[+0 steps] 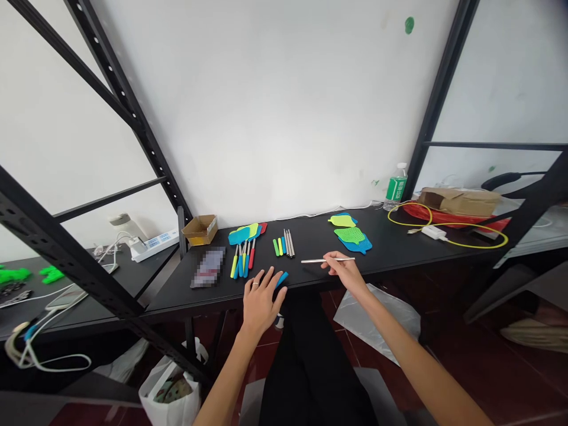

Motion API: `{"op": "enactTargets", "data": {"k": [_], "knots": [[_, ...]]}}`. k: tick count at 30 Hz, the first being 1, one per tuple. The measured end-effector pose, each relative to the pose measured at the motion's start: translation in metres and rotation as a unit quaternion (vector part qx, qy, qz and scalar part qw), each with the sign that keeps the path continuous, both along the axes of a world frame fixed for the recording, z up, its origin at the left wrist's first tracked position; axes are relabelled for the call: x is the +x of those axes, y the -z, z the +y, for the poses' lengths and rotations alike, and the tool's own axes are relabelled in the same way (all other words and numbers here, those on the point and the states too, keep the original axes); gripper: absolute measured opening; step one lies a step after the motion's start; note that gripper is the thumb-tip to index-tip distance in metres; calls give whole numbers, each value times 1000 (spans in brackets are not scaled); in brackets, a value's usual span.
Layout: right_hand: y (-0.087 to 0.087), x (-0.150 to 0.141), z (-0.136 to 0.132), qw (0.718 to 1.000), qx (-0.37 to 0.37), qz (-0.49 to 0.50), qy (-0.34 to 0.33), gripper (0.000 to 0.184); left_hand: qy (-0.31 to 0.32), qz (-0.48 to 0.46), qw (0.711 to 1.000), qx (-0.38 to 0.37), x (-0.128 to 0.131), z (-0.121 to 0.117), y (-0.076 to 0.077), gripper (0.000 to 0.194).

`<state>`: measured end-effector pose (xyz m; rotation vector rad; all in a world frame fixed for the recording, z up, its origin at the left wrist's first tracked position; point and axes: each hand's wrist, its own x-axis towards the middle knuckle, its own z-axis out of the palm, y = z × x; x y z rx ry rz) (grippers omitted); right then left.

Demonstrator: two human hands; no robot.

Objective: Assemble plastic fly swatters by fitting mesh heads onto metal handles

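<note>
My left hand (261, 302) is at the table's front edge, with its fingers curled around a short blue plastic handle (282, 279). My right hand (344, 270) pinches a thin metal rod (327, 260) between thumb and fingers, holding it level above the black table (310, 278). Beyond the hands lie a few short coloured handles (278, 247) and several bare metal rods (289, 242). Assembled fly swatters (243, 251) with blue and lime heads lie to their left. Loose blue and lime swatter heads (350, 236) lie to the right. A pixelated packet (207, 268) lies at the left.
A small cardboard box (199, 229) stands at the table's left end. At the right are a water bottle (396, 188), a looped yellow cable (448, 236) and a brown paper parcel (459, 201). Black shelf uprights (439, 100) flank the table, and a white plastic bag (171, 393) sits below.
</note>
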<state>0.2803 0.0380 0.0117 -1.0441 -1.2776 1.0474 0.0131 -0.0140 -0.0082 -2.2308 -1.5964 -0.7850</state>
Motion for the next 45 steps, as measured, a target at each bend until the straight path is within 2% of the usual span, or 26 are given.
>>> {"op": "enactTargets", "data": {"k": [6, 13, 24, 34, 45], "knots": [[2, 6, 4, 998, -34, 49, -19, 52, -1, 3, 1000, -3, 0, 0, 0, 42], [3, 6, 6, 997, -37, 71, -13, 58, -1, 6, 1000, -2, 0, 0, 0, 42], [5, 5, 5, 998, -17, 64, 21, 44, 1, 6, 1000, -6, 0, -1, -1, 41], [5, 8, 4, 998, -25, 64, -6, 34, 1, 6, 1000, -6, 0, -1, -1, 41], [5, 8, 3, 999, -11, 46, -19, 41, -2, 10, 1000, -5, 1, 0, 0, 41]]}}
